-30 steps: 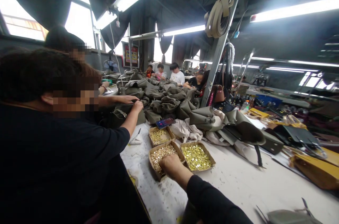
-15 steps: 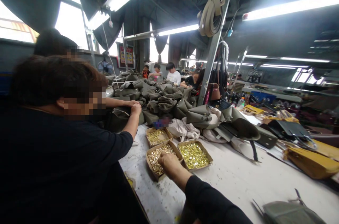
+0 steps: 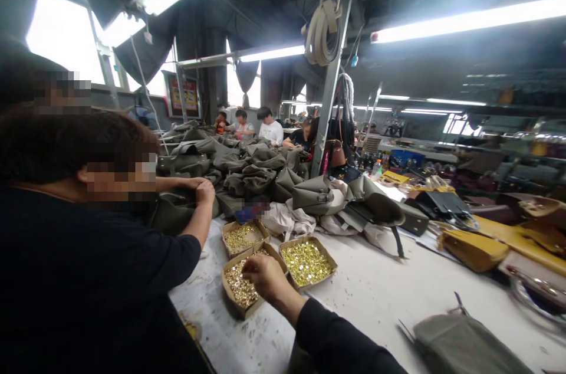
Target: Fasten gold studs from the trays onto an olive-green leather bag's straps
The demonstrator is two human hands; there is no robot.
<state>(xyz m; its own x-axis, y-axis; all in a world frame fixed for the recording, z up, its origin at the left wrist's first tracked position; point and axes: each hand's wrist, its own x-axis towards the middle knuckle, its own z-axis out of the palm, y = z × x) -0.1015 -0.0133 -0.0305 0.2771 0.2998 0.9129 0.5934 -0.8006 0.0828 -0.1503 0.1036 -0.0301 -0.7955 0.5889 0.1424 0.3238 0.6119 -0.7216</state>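
Fluorescent tubes light a crowded workshop, where a long white worktable (image 3: 375,297) runs away from the camera, scuffed and speckled. Near its front edge sit three shallow cardboard trays of small metal fittings. The left hand (image 3: 264,275), coming out of a dark sleeve (image 3: 336,341), rests over the nearest tray of pale gold fittings (image 3: 241,290), fingers curled narrow and dipped down among the pieces; whether they pinch one cannot be told from here. Just beside it on the right lies a tray of bright yellow-gold fittings (image 3: 306,261), and just behind, a third tray of dull brass fittings (image 3: 243,237). The right hand is out of view.

At the left, very close, a co-worker in a dark shirt (image 3: 88,279) leans over the table; that person's hand (image 3: 204,191) presses on an olive-green bag (image 3: 177,215). Behind the trays a big heap of olive-green bags (image 3: 247,167) covers the table, with beige cloth (image 3: 287,220) spilling out at its foot. Another olive piece with a metal buckle (image 3: 460,344) lies at the lower right. Mustard-yellow bags (image 3: 475,247) lie farther right. More workers sit at the far end of the heap (image 3: 267,126), and coiled webbing (image 3: 325,32) hangs from a slanted steel post.
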